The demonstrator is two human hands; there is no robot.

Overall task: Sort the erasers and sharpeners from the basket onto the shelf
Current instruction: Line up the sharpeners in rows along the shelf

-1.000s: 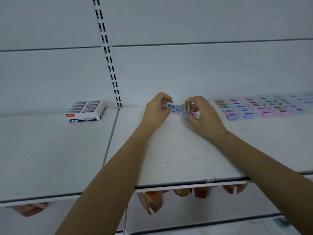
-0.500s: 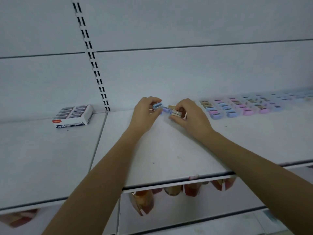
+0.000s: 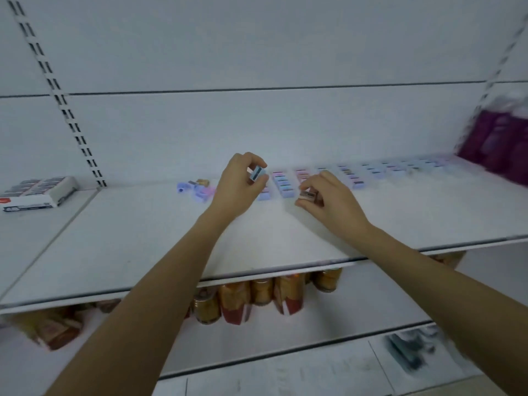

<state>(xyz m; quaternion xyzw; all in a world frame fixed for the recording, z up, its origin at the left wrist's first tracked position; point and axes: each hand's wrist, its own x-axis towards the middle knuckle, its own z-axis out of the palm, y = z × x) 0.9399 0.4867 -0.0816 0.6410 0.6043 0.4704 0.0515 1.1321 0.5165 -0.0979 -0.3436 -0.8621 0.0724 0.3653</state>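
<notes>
My left hand (image 3: 239,187) pinches a small blue sharpener (image 3: 257,173) above the white shelf (image 3: 160,238). My right hand (image 3: 331,200) holds a small metallic-looking sharpener (image 3: 307,194) just over the shelf, in front of the rows. Several rows of blue and pink sharpeners (image 3: 283,184) line the back of the shelf and run to the right. A small loose pile of sharpeners (image 3: 195,189) lies to the left of my left hand. A box of erasers (image 3: 37,192) sits at the far left. The basket is out of view.
Purple packages (image 3: 498,141) stand at the far right of the shelf. Brown and red packets (image 3: 257,298) hang under the shelf's front edge. A slotted upright (image 3: 61,101) runs up the back wall on the left. A lower shelf holds dark items (image 3: 408,351).
The view has swung right. Both hands left the loose pile and moved right to the rows, each carrying a sharpener; the pile now lies left of my left hand.
</notes>
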